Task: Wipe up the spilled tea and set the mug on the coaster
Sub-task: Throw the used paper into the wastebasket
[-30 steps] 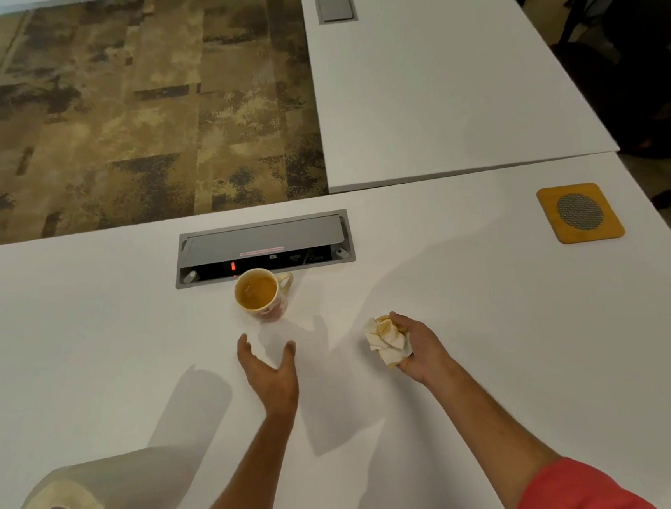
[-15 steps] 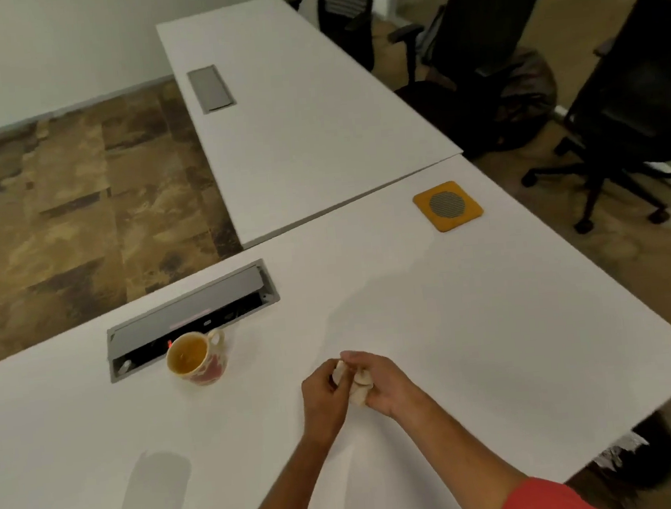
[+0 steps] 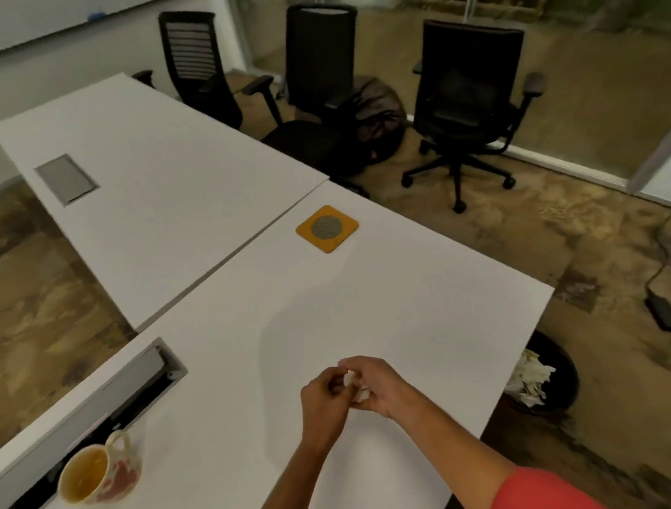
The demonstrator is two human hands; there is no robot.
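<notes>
**Tea wiped, paper towel wadded up, mug still off the coaster**

Tea no longer shows on the bench (image 3: 390, 298); the white top in front of me looks dry, so I judge the wiping part finished. Both my hands are now closed together around the crumpled paper towel (image 3: 355, 386): my left hand (image 3: 323, 402) pinches it from one side, my right hand (image 3: 378, 388) cups it from the other, squeezing it into a tight wad.

A second ago only my right hand held the wad and my left lay open on the bench just below the mug; half a second ago the two had met, and they remain together. My view has swung right, so the paper roll has dropped out of sight and a black bin (image 3: 552, 381) with white scraps now shows by the bench's right edge. That suggests the wad goes there next.

The mug (image 3: 99, 472) stands upright near the cable tray (image 3: 76, 415), tea inside, well apart from the yellow coaster (image 3: 326, 228), which is bare.
</notes>
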